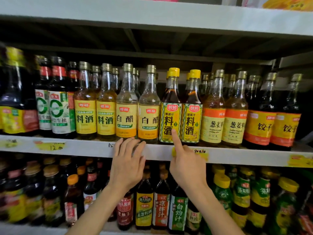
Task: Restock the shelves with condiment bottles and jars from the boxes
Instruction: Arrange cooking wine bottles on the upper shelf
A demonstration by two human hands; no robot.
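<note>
Squarely in the front row on the middle shelf point(76, 146) stands a yellow-capped cooking wine bottle point(170, 106). The right hand point(187, 167) touches its label with a straight forefinger point(176, 139), gripping nothing. The left hand point(127, 164), fingers straight and empty, rests at the shelf's edge below white vinegar bottles point(127, 107).

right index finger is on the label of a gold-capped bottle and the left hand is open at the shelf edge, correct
Not quite. In the head view the bottle under the index finger of the right hand has a yellow cap, not gold. The left hand is open at the shelf edge, as you say.
</note>
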